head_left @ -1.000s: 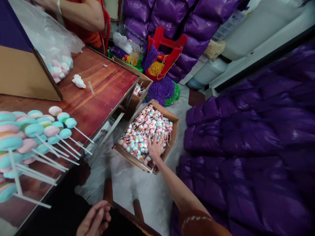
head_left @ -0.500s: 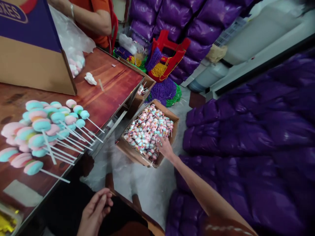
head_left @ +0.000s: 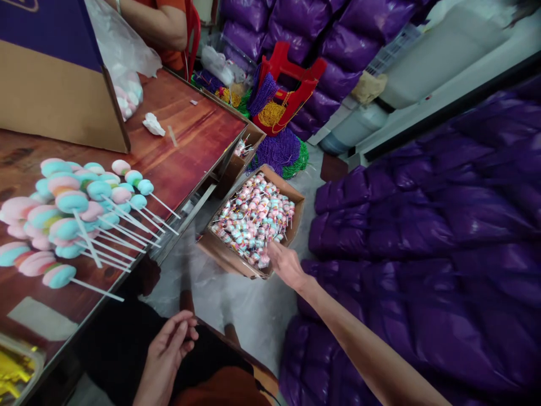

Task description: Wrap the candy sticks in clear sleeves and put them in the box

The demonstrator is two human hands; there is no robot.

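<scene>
My right hand [head_left: 288, 265] reaches down to the near corner of a cardboard box [head_left: 228, 260] on the floor. The box is full of wrapped lollipops [head_left: 253, 217]. The fingers are bent and pinch one wrapped lollipop at the box's edge. My left hand [head_left: 167, 349] rests over my lap by the table's edge, fingers loosely stretched, holding nothing. On the wooden table [head_left: 190, 135] to the left lies a heap of pastel marshmallow lollipops [head_left: 76, 208] on white sticks.
A large cardboard box [head_left: 54, 96] and a plastic bag of sweets [head_left: 127, 84] stand at the table's far end, with another person's arm [head_left: 156, 22] behind. Purple sacks [head_left: 422, 225] fill the right side. A red stool draped with beads [head_left: 287, 90] stands beyond the floor box.
My right hand has drawn back from the middle of the lollipop box to its near corner. My left hand has stayed over my lap.
</scene>
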